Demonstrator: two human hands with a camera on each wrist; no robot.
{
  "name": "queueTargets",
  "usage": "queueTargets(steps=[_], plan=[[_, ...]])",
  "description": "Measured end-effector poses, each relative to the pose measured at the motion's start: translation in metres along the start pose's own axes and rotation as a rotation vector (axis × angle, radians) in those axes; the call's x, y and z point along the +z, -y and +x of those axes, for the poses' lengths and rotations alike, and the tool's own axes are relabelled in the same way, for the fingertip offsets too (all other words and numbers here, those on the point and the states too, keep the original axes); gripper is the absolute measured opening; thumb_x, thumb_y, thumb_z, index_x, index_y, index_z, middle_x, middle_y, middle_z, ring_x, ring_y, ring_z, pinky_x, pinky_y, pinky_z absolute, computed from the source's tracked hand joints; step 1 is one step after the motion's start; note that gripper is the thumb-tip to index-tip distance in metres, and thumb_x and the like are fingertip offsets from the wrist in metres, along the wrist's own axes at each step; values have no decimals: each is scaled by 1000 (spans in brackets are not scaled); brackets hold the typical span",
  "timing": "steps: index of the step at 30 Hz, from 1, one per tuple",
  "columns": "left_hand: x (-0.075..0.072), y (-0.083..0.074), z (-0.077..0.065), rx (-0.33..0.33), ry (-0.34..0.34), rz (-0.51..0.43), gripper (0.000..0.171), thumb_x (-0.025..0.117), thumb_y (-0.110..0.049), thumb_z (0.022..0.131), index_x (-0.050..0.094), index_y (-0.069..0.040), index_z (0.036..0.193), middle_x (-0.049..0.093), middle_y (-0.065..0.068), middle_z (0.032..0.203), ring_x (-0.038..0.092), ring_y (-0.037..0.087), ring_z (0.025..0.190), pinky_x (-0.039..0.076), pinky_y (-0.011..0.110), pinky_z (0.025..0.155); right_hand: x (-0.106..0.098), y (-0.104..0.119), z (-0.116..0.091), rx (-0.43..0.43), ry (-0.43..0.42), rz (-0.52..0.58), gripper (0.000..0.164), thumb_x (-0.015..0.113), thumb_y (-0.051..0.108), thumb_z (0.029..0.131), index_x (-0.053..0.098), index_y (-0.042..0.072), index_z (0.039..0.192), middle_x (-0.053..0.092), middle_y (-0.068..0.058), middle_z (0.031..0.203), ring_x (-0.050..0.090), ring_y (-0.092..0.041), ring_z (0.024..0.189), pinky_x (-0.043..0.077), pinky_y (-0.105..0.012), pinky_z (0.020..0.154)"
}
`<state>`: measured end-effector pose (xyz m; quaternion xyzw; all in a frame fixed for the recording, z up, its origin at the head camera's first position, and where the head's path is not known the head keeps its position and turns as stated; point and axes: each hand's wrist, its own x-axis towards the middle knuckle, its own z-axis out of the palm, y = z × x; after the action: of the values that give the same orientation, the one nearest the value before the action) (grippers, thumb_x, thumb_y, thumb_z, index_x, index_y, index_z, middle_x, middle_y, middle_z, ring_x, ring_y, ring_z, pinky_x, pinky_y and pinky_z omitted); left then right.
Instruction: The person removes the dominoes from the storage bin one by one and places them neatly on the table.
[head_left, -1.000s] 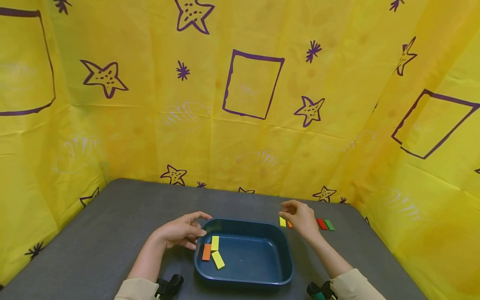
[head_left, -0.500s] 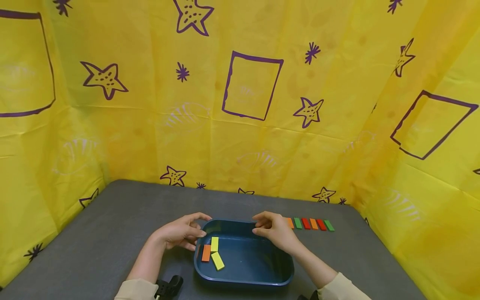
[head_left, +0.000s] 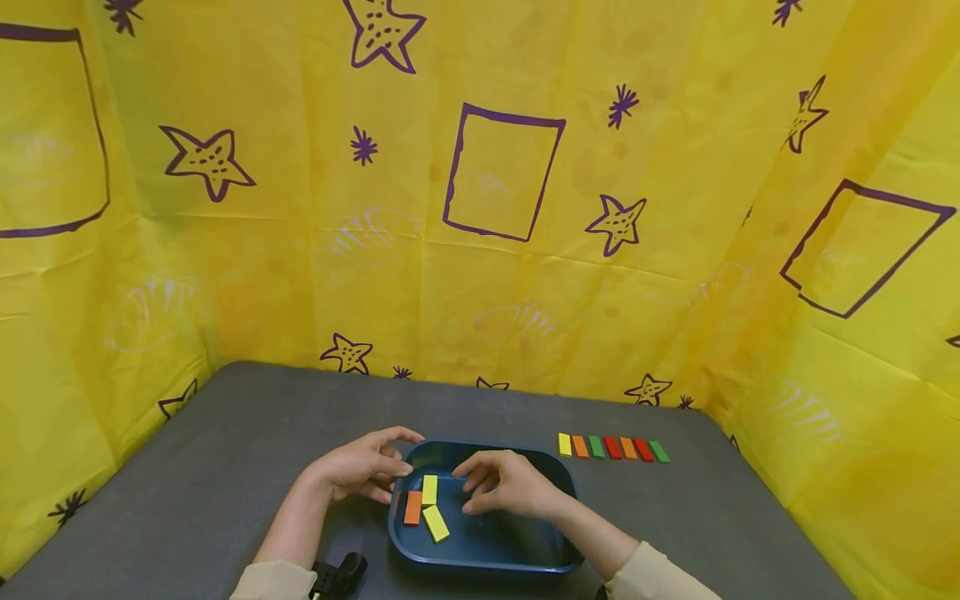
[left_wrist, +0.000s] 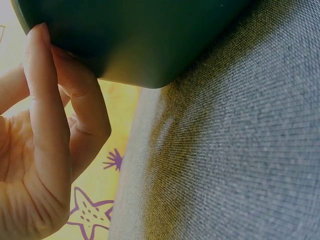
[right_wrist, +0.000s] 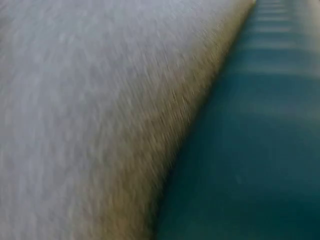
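Note:
A dark blue rectangular tub (head_left: 517,543) stands on the grey table, holding one orange block (head_left: 413,507) and two yellow blocks, one upper (head_left: 430,490) and one lower (head_left: 436,523), at its left end. My left hand (head_left: 358,468) grips the tub's left rim, thumb at the edge; the left wrist view shows fingertips against the tub's outer wall (left_wrist: 150,45). Over the middle of the tub is my right hand (head_left: 517,485), fingers loosely bent, thumb apart from them, no block seen between them. That hand lies outside the blurred right wrist view, which shows the tub's side (right_wrist: 255,150).
Right of the tub's far corner, several small blocks lie in a row on the table (head_left: 285,400), from a yellow block (head_left: 565,445) at the left to a green block (head_left: 659,452) at the right. A yellow patterned cloth (head_left: 300,275) encloses the table's back and sides.
My right hand has moved left from above the row of blocks, across the tub's far right rim, to over the tub's middle. The whole row now shows. My left hand stays put.

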<state>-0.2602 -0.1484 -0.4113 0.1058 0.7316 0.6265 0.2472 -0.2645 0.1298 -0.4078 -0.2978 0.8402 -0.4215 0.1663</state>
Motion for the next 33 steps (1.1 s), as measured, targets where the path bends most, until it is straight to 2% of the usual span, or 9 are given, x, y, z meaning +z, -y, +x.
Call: queueTargets(steps=[9,15,26,33], plan=[[0,0,-1,11,13,-6,53,60,-13,96,39,-9,145,58,9,93,64,13,73,60,25,63,15,1,7,38,90,-6,39,82,8,77,70,13,114,73,-11,98,67,-4,77,55,-16,69],[-2,-2,-2,5,5,1,53,61,-13,96,40,-10,145,57,8,91,61,12,71,59,24,61,24,4,11,20,122,-44,42,84,9,76,70,16,115,72,-9,95,64,-2,70,53,-15,65],[-1,-2,-2,0,9,0,53,60,-12,96,39,-9,145,56,6,89,60,11,70,58,23,61,30,3,13,11,103,-132,39,86,10,73,72,15,109,66,-1,87,56,2,60,50,-15,58],[0,-3,-2,-6,1,4,53,60,-12,96,40,-9,145,56,8,92,61,12,71,59,24,61,32,2,12,14,98,-122,40,87,11,72,71,15,108,64,0,85,55,1,58,49,-15,57]])
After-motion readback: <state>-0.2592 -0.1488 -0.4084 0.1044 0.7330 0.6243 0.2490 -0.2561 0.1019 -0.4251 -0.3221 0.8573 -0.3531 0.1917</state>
